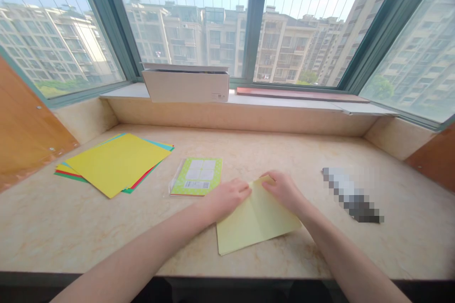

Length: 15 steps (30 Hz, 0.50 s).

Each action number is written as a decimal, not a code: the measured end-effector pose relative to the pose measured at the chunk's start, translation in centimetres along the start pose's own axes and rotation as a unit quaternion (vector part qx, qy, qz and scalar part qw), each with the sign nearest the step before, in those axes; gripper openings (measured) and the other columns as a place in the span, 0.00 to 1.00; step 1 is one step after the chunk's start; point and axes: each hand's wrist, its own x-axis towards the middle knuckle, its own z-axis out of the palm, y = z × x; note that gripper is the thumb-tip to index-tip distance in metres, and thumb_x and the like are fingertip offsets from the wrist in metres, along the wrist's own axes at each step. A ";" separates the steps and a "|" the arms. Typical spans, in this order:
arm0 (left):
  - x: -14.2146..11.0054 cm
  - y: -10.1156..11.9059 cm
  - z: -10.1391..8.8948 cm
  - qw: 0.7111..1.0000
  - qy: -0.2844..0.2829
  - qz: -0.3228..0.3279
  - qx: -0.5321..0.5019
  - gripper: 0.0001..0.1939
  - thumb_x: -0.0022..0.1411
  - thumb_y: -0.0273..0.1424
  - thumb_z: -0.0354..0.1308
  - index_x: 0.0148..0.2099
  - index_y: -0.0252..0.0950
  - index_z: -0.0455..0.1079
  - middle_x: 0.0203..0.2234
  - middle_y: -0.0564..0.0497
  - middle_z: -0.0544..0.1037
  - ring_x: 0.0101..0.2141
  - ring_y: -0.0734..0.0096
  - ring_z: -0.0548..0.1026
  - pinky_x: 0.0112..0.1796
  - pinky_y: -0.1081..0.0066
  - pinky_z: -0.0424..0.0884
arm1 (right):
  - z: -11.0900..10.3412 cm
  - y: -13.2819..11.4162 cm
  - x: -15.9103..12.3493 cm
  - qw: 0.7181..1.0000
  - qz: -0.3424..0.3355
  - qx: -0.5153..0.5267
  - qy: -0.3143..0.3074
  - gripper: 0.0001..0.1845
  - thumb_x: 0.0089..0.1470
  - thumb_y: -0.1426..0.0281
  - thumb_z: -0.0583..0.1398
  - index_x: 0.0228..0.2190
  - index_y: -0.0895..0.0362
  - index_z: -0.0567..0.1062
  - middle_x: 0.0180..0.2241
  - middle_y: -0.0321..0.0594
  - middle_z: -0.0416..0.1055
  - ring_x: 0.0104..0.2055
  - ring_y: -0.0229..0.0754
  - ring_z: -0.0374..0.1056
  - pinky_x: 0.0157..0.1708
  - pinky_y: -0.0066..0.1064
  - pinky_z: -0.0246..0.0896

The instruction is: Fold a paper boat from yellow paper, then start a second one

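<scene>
A pale yellow sheet of paper (254, 220), folded over, lies on the beige marble counter (106, 227) in front of me. My left hand (227, 197) rests on the sheet's upper left edge, its fingers curled and pressing the paper down. My right hand (284, 191) pinches the sheet's top corner, fingers closed on the paper. The two hands almost meet at the top of the fold.
A stack of coloured sheets (115, 163), yellow on top, lies at the left. A green paper packet (197, 176) sits beside my left hand. A blurred dark object (351, 195) lies at the right. On the window ledge stand a white box (186, 83) and a reddish board (302, 94).
</scene>
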 end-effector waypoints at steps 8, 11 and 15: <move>-0.3 -0.3 0.5 0.999 0.021 0.009 0.036 0.16 0.66 0.20 0.45 0.49 0.32 0.71 0.45 0.41 0.75 0.48 0.57 0.71 0.52 0.61 0.67 | 1.0 0.2 -2.9 0.986 -0.157 -0.049 -0.035 0.26 0.53 0.80 0.55 0.47 0.48 0.81 0.50 0.39 0.78 0.50 0.51 0.75 0.53 0.47 0.66; -0.1 -0.5 0.5 0.999 0.023 0.017 0.045 0.14 0.64 0.19 0.47 0.47 0.32 0.71 0.45 0.42 0.75 0.48 0.57 0.70 0.53 0.61 0.67 | 1.3 0.5 -3.5 0.955 -0.266 -0.120 -0.043 0.30 0.54 0.84 0.52 0.51 0.50 0.79 0.52 0.40 0.76 0.51 0.48 0.75 0.53 0.46 0.67; -0.1 -0.7 0.5 0.998 0.027 0.007 0.064 0.13 0.64 0.20 0.49 0.46 0.31 0.72 0.45 0.40 0.75 0.48 0.53 0.69 0.52 0.56 0.67 | 1.2 0.2 -3.7 0.915 -0.359 -0.179 -0.051 0.20 0.64 0.79 0.53 0.52 0.54 0.77 0.52 0.44 0.76 0.52 0.47 0.75 0.51 0.44 0.70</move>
